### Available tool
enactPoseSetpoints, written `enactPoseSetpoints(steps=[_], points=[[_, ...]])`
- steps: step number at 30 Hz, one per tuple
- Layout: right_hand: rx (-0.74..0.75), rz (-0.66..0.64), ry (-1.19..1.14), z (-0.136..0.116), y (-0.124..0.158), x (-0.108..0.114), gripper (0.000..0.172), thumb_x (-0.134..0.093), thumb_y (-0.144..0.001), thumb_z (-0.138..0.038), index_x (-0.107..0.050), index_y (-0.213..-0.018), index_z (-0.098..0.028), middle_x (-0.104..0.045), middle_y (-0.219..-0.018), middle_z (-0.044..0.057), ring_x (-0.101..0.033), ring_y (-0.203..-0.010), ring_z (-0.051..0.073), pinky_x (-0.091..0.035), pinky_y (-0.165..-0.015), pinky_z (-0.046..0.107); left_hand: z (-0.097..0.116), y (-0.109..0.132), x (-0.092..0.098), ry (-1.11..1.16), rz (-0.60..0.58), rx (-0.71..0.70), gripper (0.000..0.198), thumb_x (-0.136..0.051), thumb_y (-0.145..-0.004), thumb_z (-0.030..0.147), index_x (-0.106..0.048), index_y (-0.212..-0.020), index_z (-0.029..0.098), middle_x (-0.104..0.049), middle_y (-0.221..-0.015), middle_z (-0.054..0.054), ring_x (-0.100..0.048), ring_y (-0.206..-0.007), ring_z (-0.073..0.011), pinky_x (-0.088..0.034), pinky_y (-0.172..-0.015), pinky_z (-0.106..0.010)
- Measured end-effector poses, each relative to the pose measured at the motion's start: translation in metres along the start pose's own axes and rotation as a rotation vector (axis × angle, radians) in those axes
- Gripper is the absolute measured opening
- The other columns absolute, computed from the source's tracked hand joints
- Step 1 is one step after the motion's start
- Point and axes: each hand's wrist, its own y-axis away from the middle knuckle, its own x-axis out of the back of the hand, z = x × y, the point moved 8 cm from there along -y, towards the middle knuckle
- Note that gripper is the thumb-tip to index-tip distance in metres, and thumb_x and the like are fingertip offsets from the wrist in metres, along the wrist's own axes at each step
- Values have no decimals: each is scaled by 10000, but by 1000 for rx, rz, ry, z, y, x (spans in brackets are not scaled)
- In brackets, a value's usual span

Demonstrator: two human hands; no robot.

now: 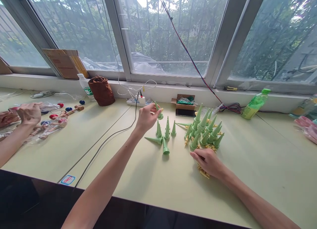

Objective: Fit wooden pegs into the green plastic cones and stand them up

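Observation:
My left hand is closed around a green plastic cone, held upright just above the table. Below it stand several green cones, and two more lie on their sides, one with its hollow base facing me. My right hand has its fingers pinched together beside small yellow plastic pieces; whatever they hold, if anything, is hidden. Just beyond that hand rises a dense cluster of green cones, mostly upright, with more yellow pieces among and under them.
A small carton and a dark phone sit behind the cones. A green bottle stands right. A black cable crosses the table. At left, another person's hands are near bagged wooden toys, by a brown bag.

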Motion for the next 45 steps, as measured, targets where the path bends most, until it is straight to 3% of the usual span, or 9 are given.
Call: enactPoseSetpoints(steps=[2, 5, 8, 19, 29, 37, 45], points=[[1, -8, -11, 1, 0, -1, 428, -367, -1023, -355, -255, -638, -206, -246, -562, -58, -245, -507, 98, -227, -529, 262, -3, -5, -6, -17, -24, 27, 138, -672, -819, 300, -691, -827, 163, -739, -790, -55, -713, -771, -194, -571, -701, -270], [-3, -10, -18, 2, -1, -1, 423, -368, -1023, -354, -239, -648, -206, -226, -569, -59, -230, -510, 98, -219, -530, 267, -21, -12, -22, -79, -131, 183, 127, -672, -790, 275, -708, -784, 153, -735, -799, -74, -710, -751, -197, -553, -694, -270], [-12, -4, -14, 3, -2, 0, 426, -377, -1018, -358, -221, -652, -206, -212, -574, -58, -216, -517, 100, -214, -531, 270, -39, -12, -36, -134, -233, 317, 102, -652, -750, 214, -728, -776, 151, -735, -802, -82, -704, -757, -209, -521, -611, -256], [-12, -6, -20, 0, -2, 1, 430, -376, -1016, -361, -205, -653, -206, -199, -575, -58, -197, -520, 104, -209, -531, 270, -75, -1, -61, -125, -367, 500, 131, -615, -599, 144, -552, -488, 173, -497, -456, -3, -576, -546, -175, -363, -471, -244], [-23, -4, -21, 1, -2, 1, 432, -383, -1014, -363, -200, -655, -206, -197, -577, -57, -193, -527, 108, -204, -532, 273, -85, 4, -68, -6, -455, 591, 209, -675, -602, 167, -490, -505, 180, -457, -477, 7, -538, -496, -150, -372, -459, -236], [-21, -8, -11, 2, -2, 1, 428, -384, -1009, -352, -194, -653, -210, -196, -577, -57, -187, -531, 110, -203, -528, 273, -82, 5, -66, 39, -451, 617, 181, -679, -646, 162, -520, -561, 175, -436, -482, 16, -545, -510, -155, -398, -477, -243], [-20, -1, -9, 4, -3, 1, 432, -388, -1010, -346, -211, -640, -209, -208, -572, -59, -193, -528, 108, -211, -524, 269, -78, 6, -64, 67, -455, 623, 280, -732, -653, 211, -487, -526, 169, -435, -495, 17, -545, -535, -144, -450, -509, -240]])
